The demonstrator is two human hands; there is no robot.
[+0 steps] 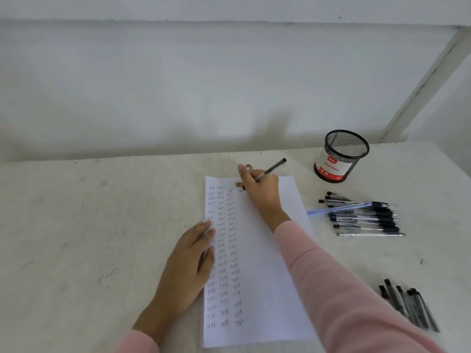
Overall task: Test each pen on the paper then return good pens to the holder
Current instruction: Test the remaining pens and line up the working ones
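Head view: your right hand (260,192) grips a pen (271,169) over the far end of the paper (265,276). Your left hand (190,266) lies flat, fingers straight, on its left edge. The mesh holder (340,156) stands far right.

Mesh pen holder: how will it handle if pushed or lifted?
Probably light: the mesh pen holder is open wire with no pens showing inside. Likely stiff enough to grip by the rim. Round and seemingly empty, so a high push may tip it and let it roll.
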